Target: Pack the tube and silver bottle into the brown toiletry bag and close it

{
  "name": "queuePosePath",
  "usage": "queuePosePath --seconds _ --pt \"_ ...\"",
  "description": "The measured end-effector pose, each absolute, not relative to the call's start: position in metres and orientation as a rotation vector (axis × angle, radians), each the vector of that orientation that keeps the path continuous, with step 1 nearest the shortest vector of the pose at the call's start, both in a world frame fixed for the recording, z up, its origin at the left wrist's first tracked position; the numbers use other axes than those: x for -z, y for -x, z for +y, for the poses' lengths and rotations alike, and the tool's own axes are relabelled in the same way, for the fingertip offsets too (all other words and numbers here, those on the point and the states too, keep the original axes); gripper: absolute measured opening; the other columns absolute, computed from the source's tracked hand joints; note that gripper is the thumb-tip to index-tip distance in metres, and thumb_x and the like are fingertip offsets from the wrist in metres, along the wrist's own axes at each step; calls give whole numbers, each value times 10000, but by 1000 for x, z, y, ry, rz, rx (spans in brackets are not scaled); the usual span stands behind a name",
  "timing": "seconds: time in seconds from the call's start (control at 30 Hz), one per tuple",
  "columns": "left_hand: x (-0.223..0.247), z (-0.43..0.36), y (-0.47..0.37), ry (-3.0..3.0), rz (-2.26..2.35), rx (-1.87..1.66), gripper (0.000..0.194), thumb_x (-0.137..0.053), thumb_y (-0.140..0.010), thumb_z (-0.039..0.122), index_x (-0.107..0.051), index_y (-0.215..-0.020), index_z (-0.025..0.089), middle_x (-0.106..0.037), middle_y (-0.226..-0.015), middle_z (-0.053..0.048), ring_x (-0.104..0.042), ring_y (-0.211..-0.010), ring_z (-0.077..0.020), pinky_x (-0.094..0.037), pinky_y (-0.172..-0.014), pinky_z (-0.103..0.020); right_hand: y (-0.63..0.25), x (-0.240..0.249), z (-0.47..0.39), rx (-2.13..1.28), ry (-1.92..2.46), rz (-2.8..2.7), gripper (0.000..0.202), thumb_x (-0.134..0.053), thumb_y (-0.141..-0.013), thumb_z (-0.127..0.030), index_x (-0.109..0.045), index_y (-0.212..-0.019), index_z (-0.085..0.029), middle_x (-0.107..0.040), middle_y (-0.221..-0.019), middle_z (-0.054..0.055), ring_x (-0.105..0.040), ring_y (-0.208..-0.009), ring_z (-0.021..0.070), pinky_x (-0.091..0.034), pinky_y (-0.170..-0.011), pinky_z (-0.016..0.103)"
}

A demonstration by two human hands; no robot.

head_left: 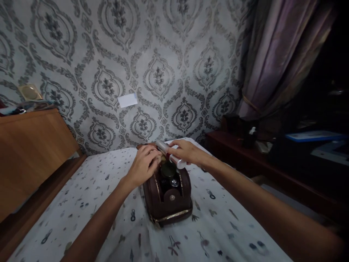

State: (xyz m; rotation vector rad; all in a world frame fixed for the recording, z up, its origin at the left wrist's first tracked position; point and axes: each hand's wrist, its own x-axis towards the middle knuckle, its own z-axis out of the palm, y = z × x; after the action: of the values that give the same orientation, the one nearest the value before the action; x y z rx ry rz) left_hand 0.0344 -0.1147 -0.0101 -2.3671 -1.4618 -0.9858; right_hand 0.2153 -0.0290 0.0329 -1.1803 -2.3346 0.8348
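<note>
A dark brown leather bag with gold zippers stands unzipped on the bed. My left hand is at the upper left of its opening, its bent fingers closed over the rim; the fingertips are partly hidden. My right hand grips a slim clear tube with a red band around its middle. The tube lies tilted above the far part of the opening. Inside the bag are a dark green round lid and a small shiny clear item whose kind I cannot make out.
A white patterned sheet covers the bed. To the left stands a wooden cabinet with things on top. On the right, a dark red ledge runs below a tied curtain. Patterned wallpaper rises behind the bed.
</note>
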Motion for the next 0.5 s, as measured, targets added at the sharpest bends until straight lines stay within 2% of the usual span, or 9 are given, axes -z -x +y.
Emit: queuePosePath --seconds 0.1,0.2,0.3,0.5 --pt "6 -119 -39 2460 -1353 815 251 -455 -909 147 -666 -1026 217 -629 -1169 -87 -483 -1188 -254 -390 -1050 -455 -221 -34 -33 -964 1195 -2228 269 -557 -833 -345 -675 -995 -165 -522 -535 -42 -480 -439 113 -336 -363 190" --pt "3 -122 -42 2508 -1354 719 298 -449 -903 128 -656 -1089 232 -621 -1216 -77 -455 -1233 -261 -371 -1075 -470 -225 -33 -38 -1070 1181 -2141 250 -564 -837 -340 -673 -982 -168 -507 -511 -50 -464 -427 102 -326 -353 177" --pt "1 -123 -41 2484 -1400 688 295 -447 -913 136 -638 -1120 223 -623 -1181 -86 -492 -1146 -257 -404 -1022 -459 -228 -29 -42 -1104 1131 -2099 280 -560 -844 -365 -673 -996 -159 -497 -502 -52 -461 -425 104 -327 -351 181" --pt "2 -125 -37 2374 -1484 761 250 -405 -943 154 -627 -1052 190 -602 -1015 -89 -516 -967 -231 -438 -867 -383 -225 -23 -51 -1181 1088 -2019 288 -566 -839 -402 -649 -1006 -182 -506 -525 -60 -446 -422 106 -334 -344 192"
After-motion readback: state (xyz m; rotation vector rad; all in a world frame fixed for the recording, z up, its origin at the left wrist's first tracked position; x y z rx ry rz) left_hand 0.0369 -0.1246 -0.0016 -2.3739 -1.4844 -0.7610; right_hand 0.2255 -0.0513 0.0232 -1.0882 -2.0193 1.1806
